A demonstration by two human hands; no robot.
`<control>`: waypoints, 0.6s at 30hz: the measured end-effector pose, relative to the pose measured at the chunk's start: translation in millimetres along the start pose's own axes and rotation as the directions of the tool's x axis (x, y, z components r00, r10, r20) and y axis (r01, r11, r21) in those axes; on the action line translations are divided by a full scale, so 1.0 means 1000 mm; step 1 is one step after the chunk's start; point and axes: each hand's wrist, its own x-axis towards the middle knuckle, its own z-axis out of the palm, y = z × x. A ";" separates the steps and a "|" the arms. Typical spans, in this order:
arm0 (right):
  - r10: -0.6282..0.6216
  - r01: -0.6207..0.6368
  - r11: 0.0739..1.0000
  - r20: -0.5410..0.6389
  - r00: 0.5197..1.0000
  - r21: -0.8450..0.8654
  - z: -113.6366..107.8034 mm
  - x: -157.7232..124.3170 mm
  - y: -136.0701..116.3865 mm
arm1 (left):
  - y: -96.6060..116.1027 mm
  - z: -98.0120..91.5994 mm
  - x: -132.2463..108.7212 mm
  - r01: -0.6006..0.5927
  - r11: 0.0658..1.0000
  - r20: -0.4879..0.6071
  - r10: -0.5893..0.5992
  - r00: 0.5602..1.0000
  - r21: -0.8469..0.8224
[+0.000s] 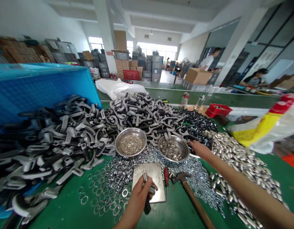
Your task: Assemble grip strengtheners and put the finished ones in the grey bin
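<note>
Over a flat metal plate, my left hand is closed around a black-and-metal handle part, with a coil spring standing out of its top. My right hand stretches out to the edge of a heap of small black-headed parts, fingers extended and their tips partly lost among the pieces. Beside it sits a steel bowl of small metal pins. A second steel bowl holds tiny metal pieces. A red screwdriver and a claw hammer lie right of the plate.
Grey-and-black handles are heaped across the back and left, spilling from a blue crate. Metal rings, small nuts and metal sleeves cover the green table. A red box and glass jars stand behind. Other people work farther back.
</note>
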 end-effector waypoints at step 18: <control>0.105 -0.150 0.215 0.130 0.986 0.965 -0.033 -0.174 -0.271 | 0.006 -0.011 -0.030 -0.164 0.984 -0.110 0.156 0.982 -0.072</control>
